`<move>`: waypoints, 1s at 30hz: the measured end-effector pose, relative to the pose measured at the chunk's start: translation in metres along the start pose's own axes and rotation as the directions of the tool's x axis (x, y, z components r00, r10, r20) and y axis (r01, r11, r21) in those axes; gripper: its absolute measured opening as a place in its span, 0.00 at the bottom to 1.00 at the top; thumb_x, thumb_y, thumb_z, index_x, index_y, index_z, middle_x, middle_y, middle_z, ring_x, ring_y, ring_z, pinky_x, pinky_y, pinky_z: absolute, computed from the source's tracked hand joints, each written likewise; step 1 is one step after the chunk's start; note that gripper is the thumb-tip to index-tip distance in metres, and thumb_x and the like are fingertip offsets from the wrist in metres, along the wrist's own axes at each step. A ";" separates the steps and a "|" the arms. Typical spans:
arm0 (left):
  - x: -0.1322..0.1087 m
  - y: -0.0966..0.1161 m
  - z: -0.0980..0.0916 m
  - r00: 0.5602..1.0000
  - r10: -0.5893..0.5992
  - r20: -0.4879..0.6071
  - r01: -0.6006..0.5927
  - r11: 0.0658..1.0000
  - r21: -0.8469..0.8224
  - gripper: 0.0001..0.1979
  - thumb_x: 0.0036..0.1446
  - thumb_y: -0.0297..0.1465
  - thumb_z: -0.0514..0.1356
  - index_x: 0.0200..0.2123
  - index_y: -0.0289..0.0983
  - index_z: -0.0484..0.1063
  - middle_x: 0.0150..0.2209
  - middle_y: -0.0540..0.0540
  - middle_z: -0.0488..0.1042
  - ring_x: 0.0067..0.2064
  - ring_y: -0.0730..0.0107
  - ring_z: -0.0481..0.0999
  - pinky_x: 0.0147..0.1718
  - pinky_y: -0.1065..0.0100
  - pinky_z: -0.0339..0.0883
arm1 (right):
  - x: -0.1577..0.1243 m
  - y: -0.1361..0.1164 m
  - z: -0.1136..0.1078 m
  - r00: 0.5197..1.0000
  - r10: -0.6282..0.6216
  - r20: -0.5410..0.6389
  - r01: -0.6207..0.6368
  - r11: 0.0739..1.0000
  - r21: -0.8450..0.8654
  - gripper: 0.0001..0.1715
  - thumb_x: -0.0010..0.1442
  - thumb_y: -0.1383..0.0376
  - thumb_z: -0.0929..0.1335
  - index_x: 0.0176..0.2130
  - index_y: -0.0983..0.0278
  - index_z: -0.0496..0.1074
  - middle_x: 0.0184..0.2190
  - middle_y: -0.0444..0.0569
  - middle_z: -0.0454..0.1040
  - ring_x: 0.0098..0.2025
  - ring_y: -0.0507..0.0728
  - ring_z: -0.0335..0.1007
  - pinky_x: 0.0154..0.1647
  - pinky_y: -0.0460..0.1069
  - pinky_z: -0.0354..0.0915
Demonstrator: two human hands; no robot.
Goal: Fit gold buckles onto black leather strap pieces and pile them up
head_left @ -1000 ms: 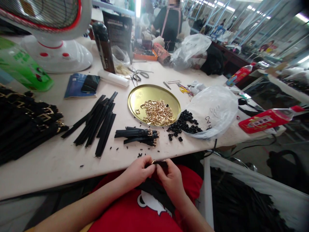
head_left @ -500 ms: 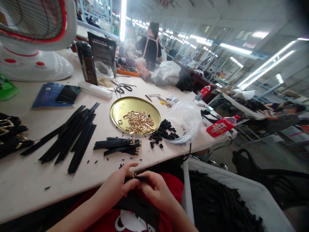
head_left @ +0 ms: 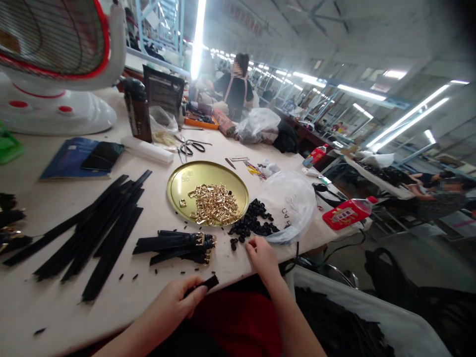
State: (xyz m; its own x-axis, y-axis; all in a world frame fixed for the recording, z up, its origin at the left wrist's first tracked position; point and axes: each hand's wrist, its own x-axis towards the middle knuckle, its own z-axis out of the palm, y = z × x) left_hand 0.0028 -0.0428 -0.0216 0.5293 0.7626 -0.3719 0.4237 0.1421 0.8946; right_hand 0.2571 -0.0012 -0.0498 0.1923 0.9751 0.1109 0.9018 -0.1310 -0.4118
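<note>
My left hand (head_left: 173,306) is closed round the end of a black strap (head_left: 204,284) at the table's near edge. My right hand (head_left: 261,254) reaches out to the heap of small black loops (head_left: 254,224) spilling from a clear plastic bag (head_left: 290,203), its fingertips pinched at the heap's near edge; what they hold is too small to see. A gold round tray (head_left: 186,181) holds several gold buckles (head_left: 214,203). A few finished straps with buckles (head_left: 178,245) lie just in front of the tray.
Loose black straps (head_left: 94,230) lie to the left, more buckled straps (head_left: 9,228) at the far left edge. A fan (head_left: 55,64), a blue notebook with a phone (head_left: 80,157), scissors (head_left: 191,145) and a red bottle (head_left: 347,214) are on the table (head_left: 52,307). A person stands at the far end.
Both hands were together on the strap over my lap. Now my right hand has let go and moved forward to the black loops; my left hand keeps the strap. The view tilted up.
</note>
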 end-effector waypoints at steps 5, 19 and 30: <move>0.012 -0.003 0.002 0.998 -0.066 0.016 0.066 0.998 -0.024 0.14 0.53 0.41 0.48 0.28 0.37 0.64 0.17 0.57 0.59 0.21 0.75 0.60 0.21 0.75 0.52 | 0.002 -0.015 -0.003 0.994 -0.105 -0.017 0.100 0.977 -0.187 0.10 0.56 0.66 0.62 0.37 0.64 0.70 0.35 0.52 0.69 0.37 0.58 0.63 0.38 0.50 0.54; 0.010 0.016 -0.005 0.995 -0.028 -0.099 0.018 0.994 -0.109 0.14 0.52 0.41 0.51 0.27 0.36 0.65 0.16 0.57 0.59 0.20 0.76 0.59 0.20 0.75 0.52 | -0.026 -0.050 -0.011 0.977 0.045 0.206 -0.189 0.625 0.758 0.09 0.51 0.61 0.67 0.32 0.63 0.66 0.27 0.45 0.70 0.27 0.53 0.63 0.31 0.49 0.59; -0.011 0.024 -0.005 0.982 0.038 -0.184 -0.078 0.973 -0.216 0.14 0.53 0.41 0.52 0.29 0.36 0.67 0.15 0.58 0.59 0.18 0.78 0.57 0.18 0.75 0.51 | -0.075 -0.099 -0.011 0.879 0.023 0.477 -0.474 -0.084 0.877 0.18 0.49 0.60 0.70 0.41 0.63 0.71 0.28 0.44 0.70 0.25 0.47 0.63 0.28 0.43 0.62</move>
State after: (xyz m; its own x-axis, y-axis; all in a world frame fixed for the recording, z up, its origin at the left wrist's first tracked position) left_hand 0.0038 -0.0448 0.0046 0.4009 0.8705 -0.2856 0.2124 0.2150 0.9532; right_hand 0.1576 -0.0638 -0.0076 0.0051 0.9393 -0.3432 -0.5060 -0.2936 -0.8110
